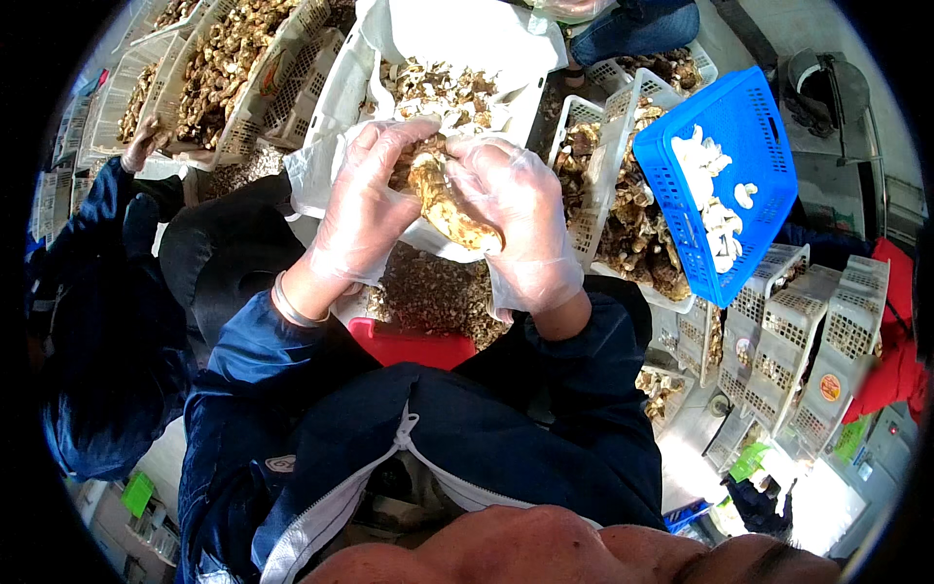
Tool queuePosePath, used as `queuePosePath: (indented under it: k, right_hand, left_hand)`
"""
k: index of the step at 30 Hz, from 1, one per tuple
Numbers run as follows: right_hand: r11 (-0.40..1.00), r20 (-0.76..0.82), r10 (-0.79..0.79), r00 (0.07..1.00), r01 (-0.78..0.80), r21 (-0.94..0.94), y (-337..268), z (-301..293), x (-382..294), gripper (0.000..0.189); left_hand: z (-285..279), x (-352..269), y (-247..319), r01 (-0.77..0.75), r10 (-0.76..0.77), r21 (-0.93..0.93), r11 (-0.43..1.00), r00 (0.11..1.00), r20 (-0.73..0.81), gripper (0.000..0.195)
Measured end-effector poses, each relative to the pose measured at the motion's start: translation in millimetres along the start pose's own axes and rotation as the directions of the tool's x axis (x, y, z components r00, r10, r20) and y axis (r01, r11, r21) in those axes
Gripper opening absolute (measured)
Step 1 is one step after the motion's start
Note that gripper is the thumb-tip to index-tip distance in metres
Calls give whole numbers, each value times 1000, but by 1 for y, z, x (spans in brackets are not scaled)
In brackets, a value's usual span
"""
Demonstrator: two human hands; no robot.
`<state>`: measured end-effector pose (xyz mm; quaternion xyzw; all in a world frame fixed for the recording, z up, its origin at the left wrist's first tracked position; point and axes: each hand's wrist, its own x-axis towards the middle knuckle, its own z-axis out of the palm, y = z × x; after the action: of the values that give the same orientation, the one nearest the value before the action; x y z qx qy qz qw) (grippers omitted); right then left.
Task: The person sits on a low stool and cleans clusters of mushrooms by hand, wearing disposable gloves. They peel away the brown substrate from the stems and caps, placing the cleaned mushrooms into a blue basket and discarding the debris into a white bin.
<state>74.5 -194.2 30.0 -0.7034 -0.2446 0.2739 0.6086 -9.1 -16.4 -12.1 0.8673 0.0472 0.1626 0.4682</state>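
Both my hands wear thin clear plastic gloves and meet over the near edge of a white crate lined with white sheeting. My left hand has its fingertips on the upper end of a curved, yellow-brown mushroom-like piece with a rough surface. My right hand grips the same piece from the other side, and its lower end points toward my right wrist. Behind my hands, brown and white scraps lie in the lined crate. Below them, more crumbs fill a container with a red edge.
A blue plastic basket with white peeled pieces tilts at the right, over crates of brown clumps. Filled crates stand at upper left, near a co-worker's gloved hand. Stacked crates are at lower right; another person's knee is at the top.
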Motion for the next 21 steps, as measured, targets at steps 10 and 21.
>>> queuePosePath:
  k: [10,21]
  right_hand:
    - [976,-71,-216,974,214,-34,26,-7,18,11]
    - [962,-123,-220,968,194,-194,17,-3,12,8]
  left_hand:
    - [-2,-2,-5,77,-74,-134,988,997,25,63]
    - [-4,2,7,64,-60,-63,996,996,68,64]
